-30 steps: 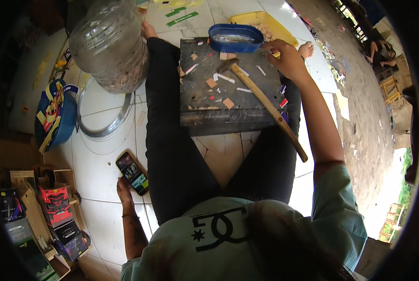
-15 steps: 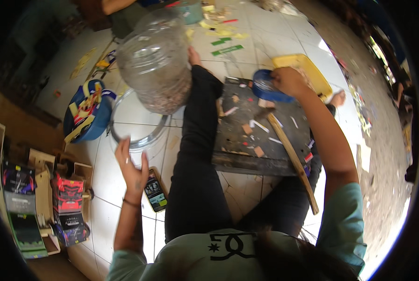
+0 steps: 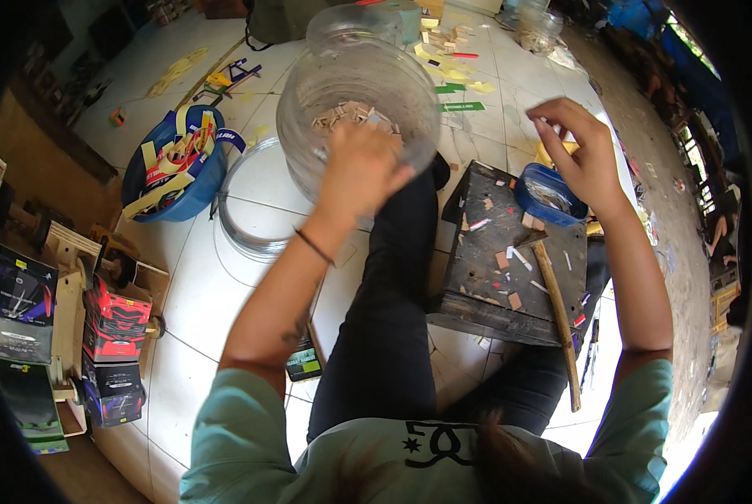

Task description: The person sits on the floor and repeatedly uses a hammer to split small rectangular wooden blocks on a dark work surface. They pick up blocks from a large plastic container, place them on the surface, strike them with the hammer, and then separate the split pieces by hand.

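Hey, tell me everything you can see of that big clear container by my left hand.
The container looks like see-through plastic, round and wide, with cloudy walls. Its large opening faces the camera, and small wood-like pieces lie inside. It rests on the white tiled floor, beside your left leg. Your left hand reaches in at the opening; whether it touches the wall is unclear.

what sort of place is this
Probably a small, informal craft workshop: a wooden-handled hammer rests on a black, square-topped block strewn with small flat scraps, and a large clear plastic jar holds small tan pieces.
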Demonstrator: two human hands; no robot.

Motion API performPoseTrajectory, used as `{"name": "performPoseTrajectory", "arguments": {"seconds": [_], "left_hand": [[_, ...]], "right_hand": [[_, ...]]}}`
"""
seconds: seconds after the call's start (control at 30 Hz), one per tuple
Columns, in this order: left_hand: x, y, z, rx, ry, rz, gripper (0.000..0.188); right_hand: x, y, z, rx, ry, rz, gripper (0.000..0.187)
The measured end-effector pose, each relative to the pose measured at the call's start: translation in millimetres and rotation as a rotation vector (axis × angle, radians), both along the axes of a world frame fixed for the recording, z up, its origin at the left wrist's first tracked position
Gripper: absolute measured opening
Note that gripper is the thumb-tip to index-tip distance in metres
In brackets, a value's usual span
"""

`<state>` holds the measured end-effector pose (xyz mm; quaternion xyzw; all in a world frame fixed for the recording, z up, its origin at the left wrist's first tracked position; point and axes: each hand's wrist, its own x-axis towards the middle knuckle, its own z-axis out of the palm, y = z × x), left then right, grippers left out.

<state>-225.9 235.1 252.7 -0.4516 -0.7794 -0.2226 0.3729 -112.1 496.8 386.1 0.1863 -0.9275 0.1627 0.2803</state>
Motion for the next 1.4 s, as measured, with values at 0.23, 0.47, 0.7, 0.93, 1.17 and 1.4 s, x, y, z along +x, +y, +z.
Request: {"name": "performPoseTrajectory", "arguments": {"seconds": [0.23,0.47,0.7,0.93,1.17,1.4], "left_hand": [[96,7,-38,0.001,-0.054,0.032,0.016],[120,9,-58,-0.061,-0.08,0.042,0.021],[134,6,-69,-0.068,0.01,0.078,0.026],[130,6,-77,-0.058,0.009,0.009,0.023],[130,4,-75,-0.083,-0.006,0.021,0.017],[135,4,-73,-0.148,0.04,0.097,0.018]], "right_hand": [[-107,-108,-50,0.485,-0.353,0.254,0.028],[-182,-175,-139,0.752,-0.652,0.274,0.047],[-230,-164,-224,0.62,-0.304,0.052,0.058],[-245,-192,-228,0.771,-0.604,0.053,0.066],[-221,-191,-216,0.724,-0.382,0.117,0.079],[-207,-195,-217,0.748,-0.522,0.194,0.07]]}}
